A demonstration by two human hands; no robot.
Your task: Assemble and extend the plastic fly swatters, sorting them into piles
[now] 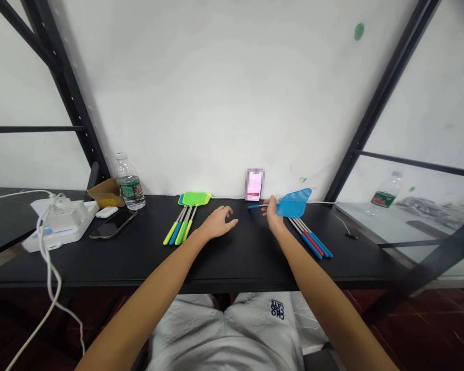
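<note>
My right hand (271, 210) grips a blue fly swatter (295, 203) by its metal shaft. The mesh head points right and the blue handle end sticks out to the left. Below that head, several more swatters (311, 237) with blue and red handles lie side by side on the black table (232, 263); their heads are hidden. My left hand (218, 222) hovers over or rests on the middle of the table, thumb and fingers apart, with nothing in it. To its left lies a fan of swatters (182, 224) with green, yellow-green and blue handles, a green head on top.
A lit phone (254, 185) leans against the wall. At the left are a water bottle (129, 183), a dark phone (114, 224), a small cardboard box (107, 194), a white earbud case (106, 212) and a power strip (64, 221) with cables. A short black-tipped cable (350, 235) lies at right.
</note>
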